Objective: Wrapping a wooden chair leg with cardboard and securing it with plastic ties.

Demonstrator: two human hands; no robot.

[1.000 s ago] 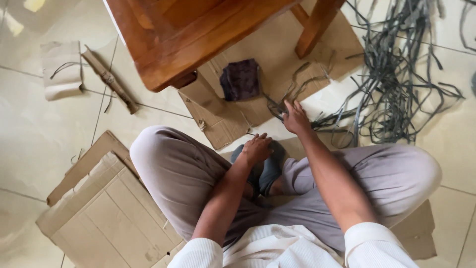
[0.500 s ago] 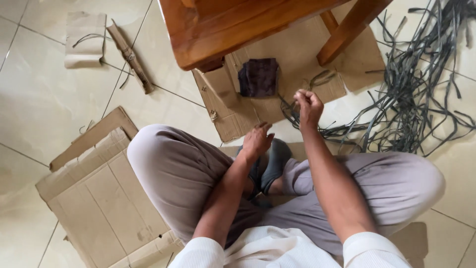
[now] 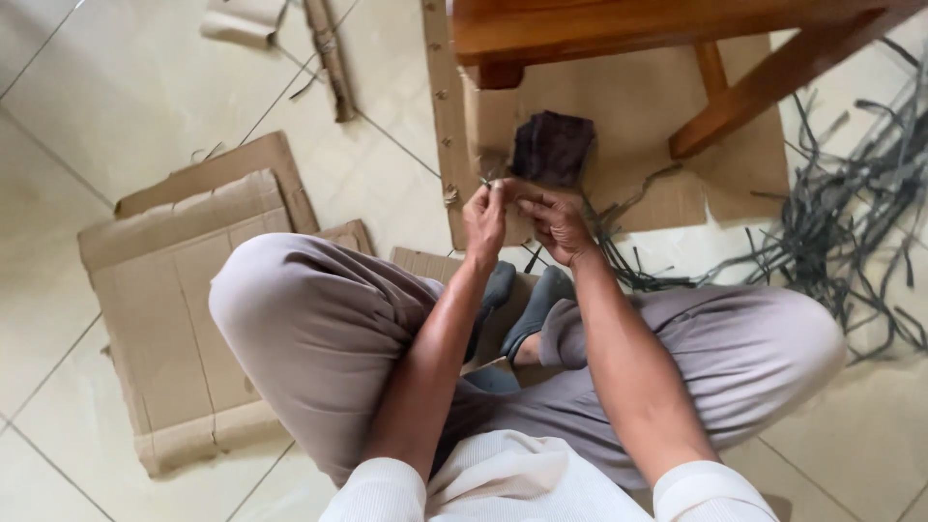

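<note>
- Tiled floor (image 3: 87,116): pale glazed tiles on which everything lies; the person sits cross-legged on it, grey-trousered knees spread to 9 and 3 o'clock, which leaves a working space over the lap.
- Flattened cardboard (image 3: 184,319): large folded sheets at 8 o'clock beside the left knee, lying flat.
- Cardboard sheet (image 3: 638,106): spread at 12 o'clock under the wooden stool, probably to shield the tiles.
- Wooden stool (image 3: 619,29): brown seat edge and slanted legs at 12 to 1 o'clock, standing on that sheet.
- Pile of grey strips (image 3: 851,232): a loose tangle at 2 to 3 o'clock, near the right hand's side; a few strands trail toward the centre.
- Dark woven piece (image 3: 551,145): a small dark brown block at 12 o'clock, lying on the sheet just beyond the hands, apart from them.
- Rolled stick (image 3: 329,58): a thin wrapped bundle at 11 o'clock, well apart from the work.
- Left hand (image 3: 486,217): raised above the knees, its grip pinched together on a thin strip end (image 3: 486,182).
- Right hand (image 3: 553,220): just beside the left, fingers curled and closed on the same strip, which lies between the two hands at centre; both hold it taut and close for fine handling, it seems.
</note>
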